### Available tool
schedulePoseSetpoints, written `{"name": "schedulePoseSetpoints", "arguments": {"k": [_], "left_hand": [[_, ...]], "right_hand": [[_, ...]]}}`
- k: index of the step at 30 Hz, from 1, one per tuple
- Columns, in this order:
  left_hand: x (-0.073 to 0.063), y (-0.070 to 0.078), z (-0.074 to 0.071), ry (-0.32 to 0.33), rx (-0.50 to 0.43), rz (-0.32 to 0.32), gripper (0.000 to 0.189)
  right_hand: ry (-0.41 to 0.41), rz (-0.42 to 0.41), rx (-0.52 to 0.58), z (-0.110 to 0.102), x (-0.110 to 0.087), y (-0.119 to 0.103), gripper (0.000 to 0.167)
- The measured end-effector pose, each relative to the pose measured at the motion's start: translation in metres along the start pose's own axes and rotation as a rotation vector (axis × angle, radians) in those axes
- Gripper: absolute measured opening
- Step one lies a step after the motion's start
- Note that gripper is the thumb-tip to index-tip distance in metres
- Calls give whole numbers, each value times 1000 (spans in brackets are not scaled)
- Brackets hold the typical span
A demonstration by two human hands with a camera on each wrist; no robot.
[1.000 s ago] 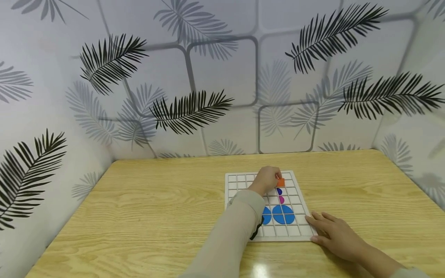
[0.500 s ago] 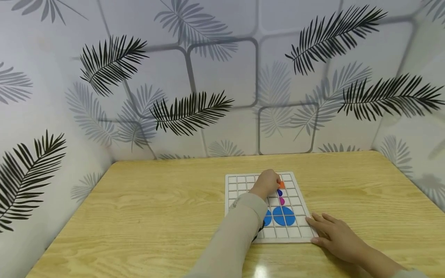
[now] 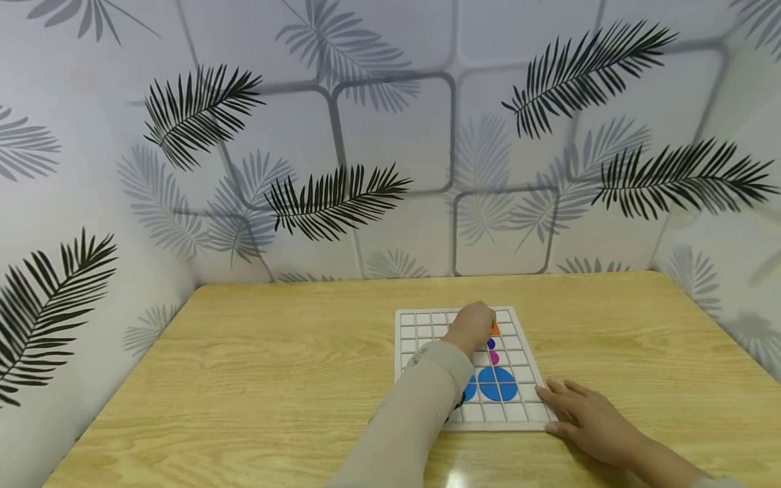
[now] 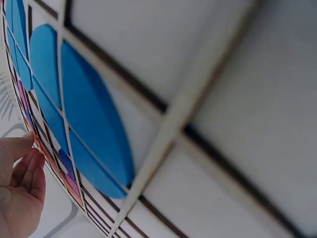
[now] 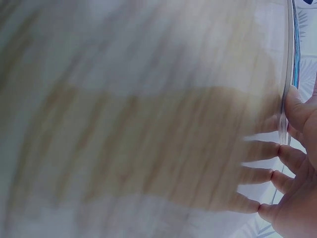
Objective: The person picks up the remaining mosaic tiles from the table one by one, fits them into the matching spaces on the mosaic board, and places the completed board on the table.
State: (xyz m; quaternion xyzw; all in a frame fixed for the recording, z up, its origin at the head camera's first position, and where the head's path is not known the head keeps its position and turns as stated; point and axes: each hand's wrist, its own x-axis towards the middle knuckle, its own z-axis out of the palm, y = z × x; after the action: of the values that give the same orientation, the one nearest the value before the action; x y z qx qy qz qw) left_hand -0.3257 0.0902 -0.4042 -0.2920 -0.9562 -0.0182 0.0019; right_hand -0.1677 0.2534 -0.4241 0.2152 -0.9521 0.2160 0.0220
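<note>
At the centre of the head view, the left hand pinches a small orange square tile over the white gridded board's upper rows. The right hand, fingers spread flat, steadies the board's lower right corner on the wooden table. A crooked set could likely jam the tile or nudge the purple piece just below.

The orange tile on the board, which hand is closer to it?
Left. The left hand is right on the orange tile, at the far end of the board. The right hand rests at the board's near right corner.
</note>
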Motion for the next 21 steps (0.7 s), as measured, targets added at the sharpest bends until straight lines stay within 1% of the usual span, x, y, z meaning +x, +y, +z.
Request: {"name": "schedulePoseSetpoints", "arguments": {"k": [4, 7, 12, 15, 19, 21], "left_hand": [[-4, 3, -5, 2, 36, 3, 14], [-5, 3, -7, 13, 19, 16, 10], [-3, 3, -11, -11, -66, 12, 17], [-6, 0, -17, -15, -139, 21, 20], [-20, -12, -29, -31, -261, 23, 22], [-29, -21, -36, -37, -295, 17, 23]], "right_hand": [[-2, -5, 5, 1, 0, 1, 51], [4, -3, 0, 2, -1, 1, 50], [18, -4, -22, 2, -2, 5, 51], [8, 3, -30, 1, -1, 5, 51], [-36, 25, -14, -1, 4, 2, 51], [-48, 27, -15, -1, 7, 0, 51]]}}
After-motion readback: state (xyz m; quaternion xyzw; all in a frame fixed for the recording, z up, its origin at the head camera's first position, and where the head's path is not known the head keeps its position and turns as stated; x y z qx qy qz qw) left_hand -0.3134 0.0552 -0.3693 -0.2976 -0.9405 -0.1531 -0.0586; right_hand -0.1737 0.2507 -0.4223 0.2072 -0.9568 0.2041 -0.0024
